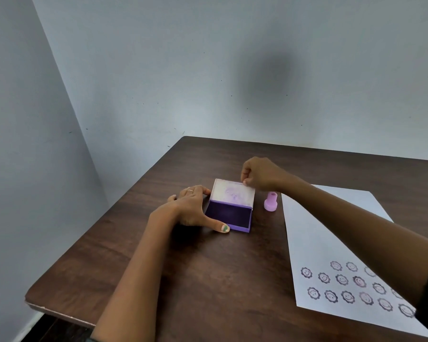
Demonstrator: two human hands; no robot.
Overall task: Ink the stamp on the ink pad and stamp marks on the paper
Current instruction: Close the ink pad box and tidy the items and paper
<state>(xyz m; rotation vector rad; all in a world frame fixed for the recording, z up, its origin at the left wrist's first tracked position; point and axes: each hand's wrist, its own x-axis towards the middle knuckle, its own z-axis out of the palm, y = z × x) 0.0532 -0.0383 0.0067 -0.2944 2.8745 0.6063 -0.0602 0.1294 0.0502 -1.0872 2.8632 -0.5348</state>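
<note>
1. A purple ink pad (229,215) sits on the dark wooden table (208,267), toward the far middle of the top, with its dark inked surface facing up.
2. Its lid (232,193) stands raised at the far side of the box, hinged along the far edge of the base; the pale inside of the lid shows purple smudges.
3. The left hand (190,208) rests flat beside the left wall of the box, fingers spread and fairly straight, the thumb stretched along the near left corner and touching the base. A ring shows on one finger.
4. The right hand (260,174) pinches the top edge of the lid near its right corner, fingers curled over it.
5. A pink stamp (270,202) stands upright on the table just to the right of the box, apart from both hands, between the box and the paper.
6. A white sheet of paper (331,230) lies on the right part of the table, partly under the right forearm.
7. Rows of round flower-edged smiling marks (341,280) cover the near end of the sheet; the far end is bare.
8. Pale grey walls (158,70) meet in a corner behind the table.
</note>
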